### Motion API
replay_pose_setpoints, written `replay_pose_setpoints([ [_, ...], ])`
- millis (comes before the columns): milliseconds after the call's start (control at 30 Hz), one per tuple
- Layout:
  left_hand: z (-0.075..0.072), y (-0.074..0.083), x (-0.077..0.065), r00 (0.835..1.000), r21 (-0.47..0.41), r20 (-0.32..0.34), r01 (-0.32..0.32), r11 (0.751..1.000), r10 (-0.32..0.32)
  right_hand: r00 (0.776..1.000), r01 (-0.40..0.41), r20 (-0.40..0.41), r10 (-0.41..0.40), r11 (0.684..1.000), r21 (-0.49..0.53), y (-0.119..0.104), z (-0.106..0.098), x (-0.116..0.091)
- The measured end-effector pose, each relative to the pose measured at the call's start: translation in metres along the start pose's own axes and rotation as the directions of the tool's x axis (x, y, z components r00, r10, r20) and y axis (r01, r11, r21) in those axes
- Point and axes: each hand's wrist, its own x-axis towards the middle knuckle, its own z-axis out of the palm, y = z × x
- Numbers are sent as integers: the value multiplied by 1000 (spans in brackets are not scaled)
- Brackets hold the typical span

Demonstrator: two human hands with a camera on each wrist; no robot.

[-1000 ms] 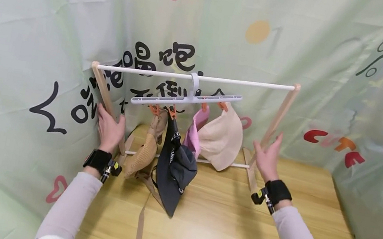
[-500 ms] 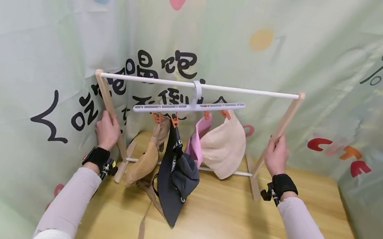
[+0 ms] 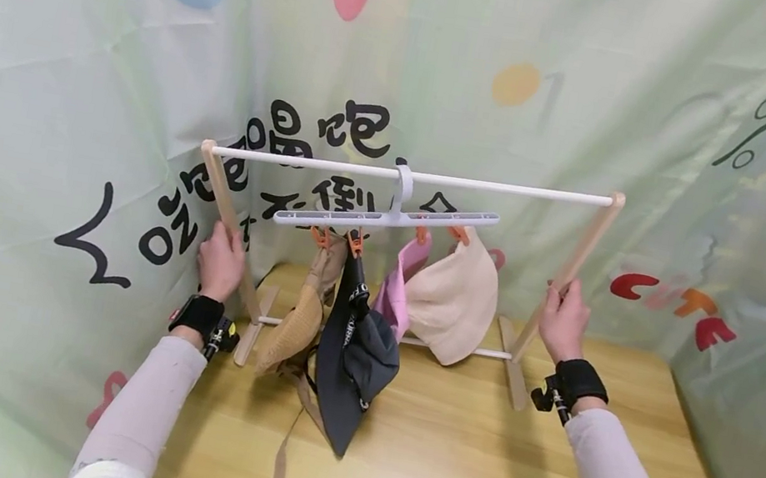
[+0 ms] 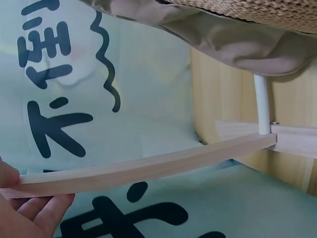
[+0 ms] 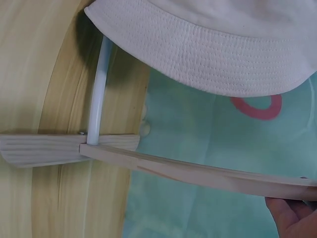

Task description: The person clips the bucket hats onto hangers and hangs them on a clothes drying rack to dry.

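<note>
A small clothes rack with a white top rail (image 3: 513, 189) and wooden side posts stands on the wooden table. My left hand (image 3: 222, 263) grips its left post (image 4: 148, 168), thumb on one side and fingers on the other. The right post (image 5: 198, 176) is held the same way by my right hand (image 3: 565, 319). From the rail hangs a pale lilac hanger (image 3: 386, 218) with orange clips. Clipped to it are a tan woven hat (image 3: 293, 332), a dark grey hat (image 3: 352, 352), a pink hat (image 3: 397, 288) and a cream bucket hat (image 3: 455, 298).
Printed pale green cloth (image 3: 444, 55) hangs close behind the rack and at both sides. A tan strap (image 3: 280, 475) trails over the tabletop (image 3: 436, 468) in front. The rack's wooden feet (image 3: 515, 378) rest on the table, joined by a low white bar (image 5: 99, 94).
My hands have gone from loosely spread at the posts to gripping them. The rack has shifted slightly to the right, its hanger and hats with it.
</note>
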Motion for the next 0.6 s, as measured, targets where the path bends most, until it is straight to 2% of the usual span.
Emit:
replay_pose_setpoints([
  [133,6,9,2,1000,-1,1,-30,1000,30,1000,-12,-13,12,1000,-1,4,-10,0],
  [300,11,21,0,999,-53,22,-41,998,42,999,-37,-6,37,999,-1,10,-21,-1],
  [600,30,30,-2,998,-63,14,-67,996,68,998,-58,-37,57,997,-40,20,-40,-7],
])
